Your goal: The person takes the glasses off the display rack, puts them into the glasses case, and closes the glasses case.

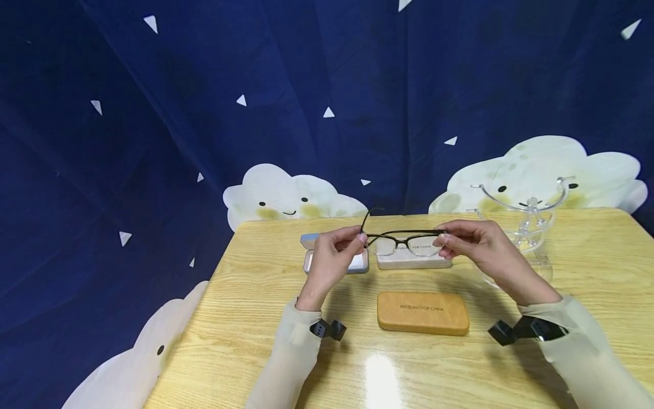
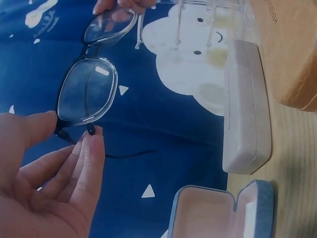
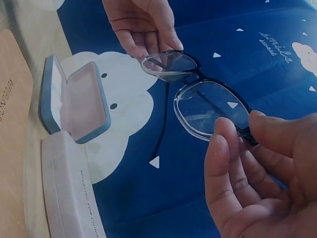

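Observation:
A pair of glasses [image 1: 402,242] with a black upper frame and clear lower rims is held up between both hands, over the back of the table. My left hand [image 1: 332,255] pinches one end of the frame by the hinge, seen closely in the left wrist view, where the glasses [image 2: 88,91] stand at a slant. At the other end, my right hand [image 1: 482,250] pinches the frame corner between thumb and fingers. On the left side a thin black temple points away from me. The other temple shows as a dark line behind the lenses [image 3: 213,106] in the right wrist view.
Behind the hands lie an open blue case [image 1: 364,267] with a pale lining and a closed whitish case [image 1: 414,262]. Nearer me is a closed tan case [image 1: 423,313] with printed lettering. A clear glasses stand [image 1: 533,221] rises at back right, before a dark blue curtain [image 1: 286,136].

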`<action>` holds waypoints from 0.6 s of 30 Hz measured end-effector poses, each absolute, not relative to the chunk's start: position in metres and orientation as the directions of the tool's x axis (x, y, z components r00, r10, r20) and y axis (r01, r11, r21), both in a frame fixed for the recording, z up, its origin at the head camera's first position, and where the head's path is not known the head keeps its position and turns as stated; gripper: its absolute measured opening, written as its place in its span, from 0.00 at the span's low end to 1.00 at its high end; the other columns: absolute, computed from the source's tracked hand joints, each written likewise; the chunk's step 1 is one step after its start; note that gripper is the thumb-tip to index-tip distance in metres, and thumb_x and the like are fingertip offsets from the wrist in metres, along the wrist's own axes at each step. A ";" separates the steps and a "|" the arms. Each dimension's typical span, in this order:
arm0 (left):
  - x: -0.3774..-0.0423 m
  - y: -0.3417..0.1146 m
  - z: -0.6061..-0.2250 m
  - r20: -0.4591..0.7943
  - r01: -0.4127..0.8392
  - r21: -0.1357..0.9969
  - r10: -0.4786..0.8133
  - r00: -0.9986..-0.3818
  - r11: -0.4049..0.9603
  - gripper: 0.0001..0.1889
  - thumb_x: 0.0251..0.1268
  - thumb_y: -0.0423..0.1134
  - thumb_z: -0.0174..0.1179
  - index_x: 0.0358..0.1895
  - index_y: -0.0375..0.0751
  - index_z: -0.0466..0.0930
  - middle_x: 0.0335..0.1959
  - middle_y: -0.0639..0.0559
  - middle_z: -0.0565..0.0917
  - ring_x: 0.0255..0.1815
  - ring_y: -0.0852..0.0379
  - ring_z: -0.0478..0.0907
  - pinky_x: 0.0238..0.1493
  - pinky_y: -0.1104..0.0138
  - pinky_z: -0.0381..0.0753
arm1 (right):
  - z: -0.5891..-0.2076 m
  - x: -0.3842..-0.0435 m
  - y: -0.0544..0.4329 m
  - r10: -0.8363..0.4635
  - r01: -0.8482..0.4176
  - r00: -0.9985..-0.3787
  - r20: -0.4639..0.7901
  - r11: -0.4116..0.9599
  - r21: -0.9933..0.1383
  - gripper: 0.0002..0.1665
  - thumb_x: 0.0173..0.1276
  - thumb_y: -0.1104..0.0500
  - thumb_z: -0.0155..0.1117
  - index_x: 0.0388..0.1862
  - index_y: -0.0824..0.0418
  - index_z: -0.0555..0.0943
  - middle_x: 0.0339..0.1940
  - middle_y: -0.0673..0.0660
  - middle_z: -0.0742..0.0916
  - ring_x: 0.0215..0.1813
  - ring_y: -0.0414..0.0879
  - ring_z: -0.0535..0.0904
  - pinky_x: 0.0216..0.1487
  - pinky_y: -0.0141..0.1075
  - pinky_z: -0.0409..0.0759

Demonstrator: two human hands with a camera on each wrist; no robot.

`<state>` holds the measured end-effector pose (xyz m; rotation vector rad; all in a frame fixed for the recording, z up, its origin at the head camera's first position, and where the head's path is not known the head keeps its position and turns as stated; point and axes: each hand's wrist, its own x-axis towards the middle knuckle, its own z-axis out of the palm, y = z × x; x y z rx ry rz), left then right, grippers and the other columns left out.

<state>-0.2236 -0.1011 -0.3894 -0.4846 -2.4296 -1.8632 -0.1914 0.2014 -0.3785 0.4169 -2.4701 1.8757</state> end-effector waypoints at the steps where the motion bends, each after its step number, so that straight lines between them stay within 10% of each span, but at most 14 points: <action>1: -0.224 -0.101 -0.389 0.224 0.272 0.935 0.218 -0.950 0.226 0.20 0.76 0.38 0.64 0.64 0.31 0.82 0.51 0.35 0.90 0.46 0.43 0.91 0.48 0.66 0.91 | -0.378 -0.191 0.201 -0.197 -0.217 -0.966 0.169 0.251 -0.943 0.19 0.80 0.61 0.61 0.60 0.73 0.80 0.40 0.40 0.92 0.39 0.35 0.89 0.42 0.31 0.89; 18: -0.221 -0.097 -0.387 0.253 0.292 0.927 0.183 -0.950 0.233 0.19 0.74 0.36 0.65 0.63 0.30 0.83 0.49 0.35 0.91 0.44 0.41 0.91 0.47 0.71 0.89 | -0.381 -0.192 0.200 -0.113 -0.227 -0.970 0.213 0.136 -0.964 0.11 0.77 0.63 0.65 0.54 0.66 0.85 0.40 0.42 0.93 0.39 0.35 0.91 0.43 0.30 0.89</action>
